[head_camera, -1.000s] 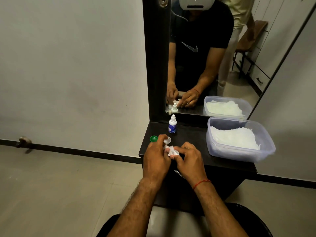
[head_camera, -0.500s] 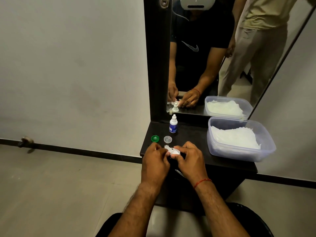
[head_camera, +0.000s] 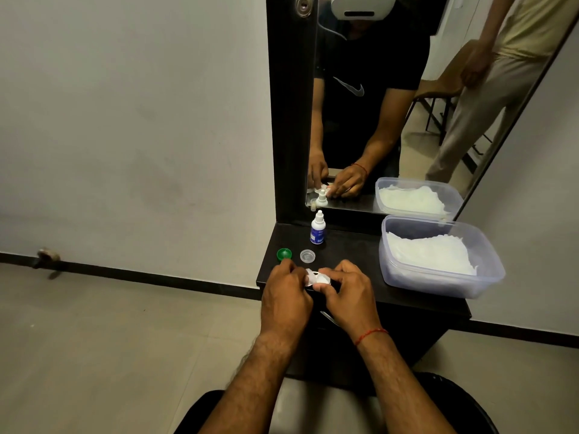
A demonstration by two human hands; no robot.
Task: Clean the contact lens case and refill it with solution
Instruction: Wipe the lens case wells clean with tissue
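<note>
Between both hands, above the front of the dark shelf (head_camera: 351, 255), is the white contact lens case (head_camera: 322, 279). My left hand (head_camera: 286, 297) grips its left end, where a bit of white tissue (head_camera: 309, 273) shows. My right hand (head_camera: 347, 294) pinches its right end between thumb and fingers. Two caps lie on the shelf just beyond my left hand: a green one (head_camera: 284, 254) and a clear one (head_camera: 307, 256). A small white solution bottle (head_camera: 318, 228) with a blue label stands upright by the mirror.
A clear plastic tub (head_camera: 438, 278) with white tissues inside sits on the shelf's right side. A tall mirror (head_camera: 407, 98) behind reflects me and a second person standing. The shelf's left edge drops to the floor.
The clear cap, close by my left fingers a second ago, now lies free on the shelf beside the green cap. Both hands have shifted slightly toward me with the case.
</note>
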